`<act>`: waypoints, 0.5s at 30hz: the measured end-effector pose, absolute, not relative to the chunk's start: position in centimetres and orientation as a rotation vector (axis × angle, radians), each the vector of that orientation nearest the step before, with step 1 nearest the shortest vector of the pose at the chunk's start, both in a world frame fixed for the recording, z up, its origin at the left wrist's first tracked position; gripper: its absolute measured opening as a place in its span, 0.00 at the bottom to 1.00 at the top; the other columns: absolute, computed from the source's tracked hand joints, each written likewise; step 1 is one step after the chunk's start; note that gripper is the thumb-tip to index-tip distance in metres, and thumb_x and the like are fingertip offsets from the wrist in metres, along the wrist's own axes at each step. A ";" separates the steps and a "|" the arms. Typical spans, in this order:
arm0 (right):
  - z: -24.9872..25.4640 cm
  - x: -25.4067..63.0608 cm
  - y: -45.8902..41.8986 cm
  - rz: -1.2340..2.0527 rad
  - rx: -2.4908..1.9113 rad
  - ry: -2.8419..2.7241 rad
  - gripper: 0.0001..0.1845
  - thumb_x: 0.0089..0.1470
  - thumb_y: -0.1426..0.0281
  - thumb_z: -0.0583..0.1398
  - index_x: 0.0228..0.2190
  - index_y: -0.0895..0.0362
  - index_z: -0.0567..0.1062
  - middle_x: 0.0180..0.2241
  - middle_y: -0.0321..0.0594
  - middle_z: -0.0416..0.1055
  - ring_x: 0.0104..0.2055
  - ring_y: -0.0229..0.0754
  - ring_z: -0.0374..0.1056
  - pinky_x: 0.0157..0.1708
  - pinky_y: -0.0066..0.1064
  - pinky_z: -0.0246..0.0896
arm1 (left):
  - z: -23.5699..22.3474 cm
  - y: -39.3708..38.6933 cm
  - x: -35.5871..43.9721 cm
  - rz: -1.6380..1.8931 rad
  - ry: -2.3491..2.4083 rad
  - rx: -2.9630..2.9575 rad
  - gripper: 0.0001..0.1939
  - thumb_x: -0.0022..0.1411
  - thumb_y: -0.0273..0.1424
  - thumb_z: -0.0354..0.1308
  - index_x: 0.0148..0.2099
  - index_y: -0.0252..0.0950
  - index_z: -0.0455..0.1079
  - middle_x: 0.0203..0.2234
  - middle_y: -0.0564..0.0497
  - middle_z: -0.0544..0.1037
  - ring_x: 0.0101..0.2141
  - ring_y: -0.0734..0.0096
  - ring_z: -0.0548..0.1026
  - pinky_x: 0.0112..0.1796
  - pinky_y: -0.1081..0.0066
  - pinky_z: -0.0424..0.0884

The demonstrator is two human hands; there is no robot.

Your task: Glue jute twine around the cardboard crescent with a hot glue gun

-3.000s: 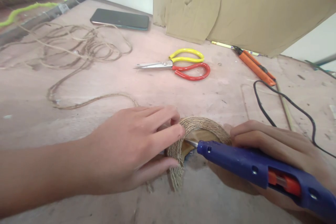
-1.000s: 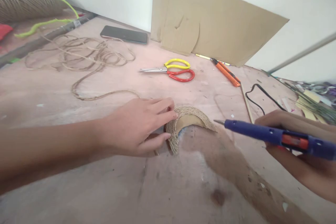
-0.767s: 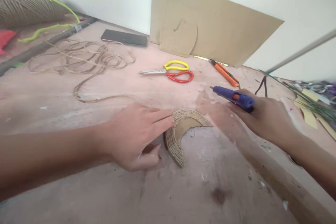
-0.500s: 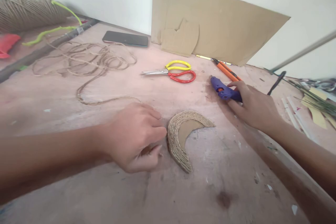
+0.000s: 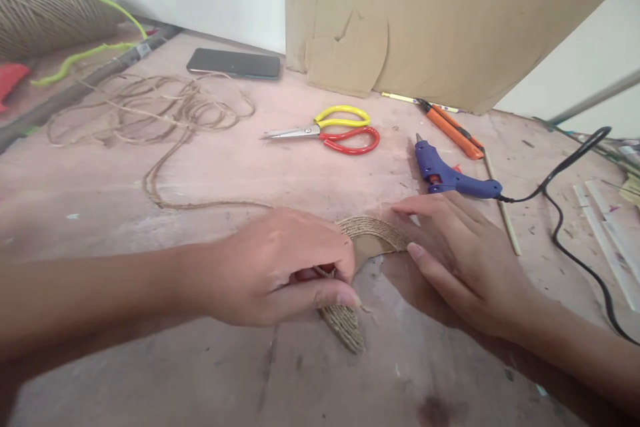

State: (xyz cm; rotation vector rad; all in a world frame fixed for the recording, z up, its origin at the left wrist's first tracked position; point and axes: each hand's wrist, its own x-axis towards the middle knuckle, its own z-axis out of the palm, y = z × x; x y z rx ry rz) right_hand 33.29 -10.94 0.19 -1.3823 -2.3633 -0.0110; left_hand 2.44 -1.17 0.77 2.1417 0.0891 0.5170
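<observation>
A cardboard crescent covered in rows of twine lies flat on the table, its middle hidden by my left hand. That hand is closed, thumb and fingers pinching jute twine, whose short end pokes out past the thumb. From the hand the strand runs left to a loose tangle. My right hand holds nothing; its thumb and fingers are apart by the crescent's right tip. Just beyond it, the purple glue gun rests on its side on the table.
Scissors with yellow and red handles lie behind the crescent. An orange cutter, a phone and a leaning cardboard sheet are farther back. A twine spool sits far left. The glue gun's black cord loops at right.
My right hand has let go of the glue gun and come to the crescent's right tip. My left hand has moved right, over the crescent, with the twine.
</observation>
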 end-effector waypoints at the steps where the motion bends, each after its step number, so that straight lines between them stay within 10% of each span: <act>1: 0.0 33.1 -10.6 0.015 -1.354 -2.363 0.15 0.74 0.71 0.58 0.59 0.54 0.74 0.53 0.47 0.84 0.52 0.55 0.80 0.49 0.49 0.76 | 0.7 -1.1 2.6 0.519 0.083 2.149 0.10 0.84 0.28 0.63 0.43 0.39 0.72 0.31 0.56 0.78 0.32 0.71 0.73 0.38 0.72 0.68; 10: 0.1 32.5 -8.4 0.068 -1.214 -2.240 0.14 0.73 0.76 0.61 0.56 0.53 0.76 0.50 0.47 0.83 0.52 0.54 0.79 0.50 0.50 0.77 | 1.3 -0.7 1.9 0.432 0.140 2.252 0.08 0.85 0.28 0.61 0.46 0.40 0.74 0.34 0.55 0.83 0.35 0.68 0.78 0.41 0.68 0.71; 15: 1.8 30.5 -11.0 0.402 -1.081 -2.279 0.08 0.74 0.76 0.61 0.50 0.54 0.77 0.41 0.39 0.83 0.41 0.41 0.80 0.40 0.33 0.79 | 1.4 -0.8 1.7 0.440 0.149 2.242 0.08 0.83 0.25 0.61 0.47 0.42 0.71 0.32 0.56 0.81 0.32 0.68 0.75 0.37 0.66 0.71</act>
